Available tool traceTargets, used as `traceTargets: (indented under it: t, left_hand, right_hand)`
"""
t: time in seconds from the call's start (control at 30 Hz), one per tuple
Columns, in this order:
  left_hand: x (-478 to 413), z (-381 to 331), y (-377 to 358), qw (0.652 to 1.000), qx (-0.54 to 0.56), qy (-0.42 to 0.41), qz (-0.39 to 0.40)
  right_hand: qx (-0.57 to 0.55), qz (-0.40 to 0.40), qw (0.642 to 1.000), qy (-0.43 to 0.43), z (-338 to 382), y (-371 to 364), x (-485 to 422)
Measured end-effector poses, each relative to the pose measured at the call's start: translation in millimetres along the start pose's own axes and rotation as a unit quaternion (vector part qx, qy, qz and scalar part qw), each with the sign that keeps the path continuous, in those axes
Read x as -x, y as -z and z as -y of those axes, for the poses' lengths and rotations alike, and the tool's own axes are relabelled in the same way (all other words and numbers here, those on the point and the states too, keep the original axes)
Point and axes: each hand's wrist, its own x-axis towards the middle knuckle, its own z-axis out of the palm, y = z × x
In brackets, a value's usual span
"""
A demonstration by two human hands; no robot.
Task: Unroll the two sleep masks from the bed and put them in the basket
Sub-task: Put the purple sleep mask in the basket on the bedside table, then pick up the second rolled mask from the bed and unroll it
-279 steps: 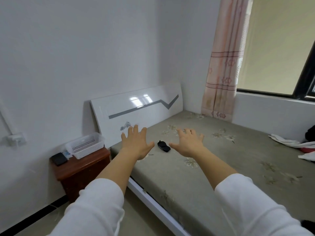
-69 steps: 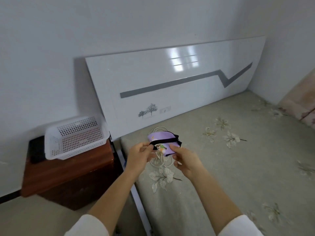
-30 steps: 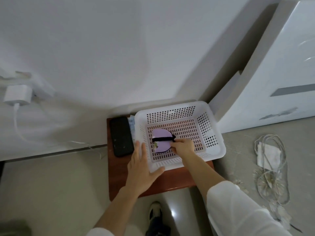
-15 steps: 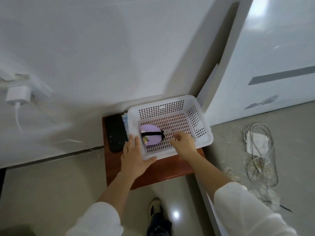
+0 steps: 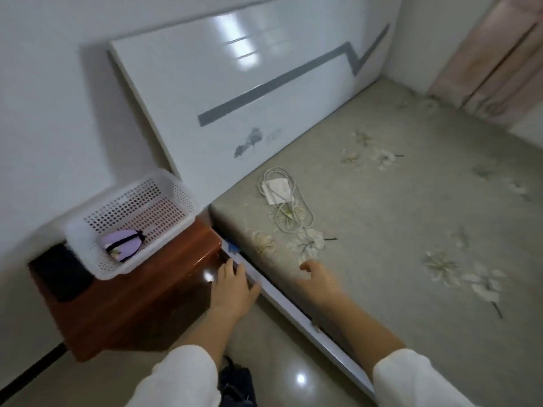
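Basket [image 5: 188, 198]: white, perforated, set on a wooden nightstand [image 5: 141, 292]. Purple sleep mask [image 5: 122, 245] was laid inside, near corner. Black phone-like slab [image 5: 60, 274], blurred, was beside the basket. Coiled cable [image 5: 286, 201] was right of the basket, on the bed [image 5: 411, 230]. Left hand [image 5: 233, 287] and right hand [image 5: 318, 282]: loosely spread, nothing held.

You are reaching both arms forward and down, white sleeves pushed back to the forearms. Your left hand [image 5: 233, 287] is lying palm down with the fingers [image 5: 232, 267] stretched out straight and close together, thumb angled off to the right — nothing in it. Your right hand [image 5: 318, 284] is hanging a little higher and to the right, well apart from the left, its fingers [image 5: 305, 267] loosely curled and pointing to the left — also gripping nothing. Both wrists are staying roughly in line with the forearms.
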Motion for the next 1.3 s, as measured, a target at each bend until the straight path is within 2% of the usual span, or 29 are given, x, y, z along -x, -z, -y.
traceTargets:
  t: [0.13,0.3,0.47,0.67,0.9,1.2,1.3]
  left_hand:
    - [65,-100,-61,0.994,-0.034,-0.087,0.060]
    - [138,-216,-135,0.955,-0.133,-0.238,0.114]
    - [186,-325,-188,0.907,-0.169,-0.354,0.152]
    - [218,-444,-243,0.849,-0.223,-0.456,0.146]
    - [209,-578,-318,0.810,-0.261,-0.496,0.173]
    - [197,-690,-404,0.808,-0.266,-0.473,0.231]
    - [200,-728,-430,0.805,-0.266,-0.479,0.227]
  right_hand:
    - [-0.050,-0.068,0.993,-0.078,-127,34,83]
    - [-0.039,-0.132,0.972,-0.188,-270,72,184]
    - [-0.023,-0.203,0.943,-0.265,-365,112,255]
    - [0.001,-0.223,0.916,-0.334,-460,163,289]
    - [0.005,-0.224,0.891,-0.396,-570,240,282]
    - [0.027,-0.175,0.887,-0.426,-691,320,266]
    - [0.043,-0.162,0.886,-0.432,-736,342,265]
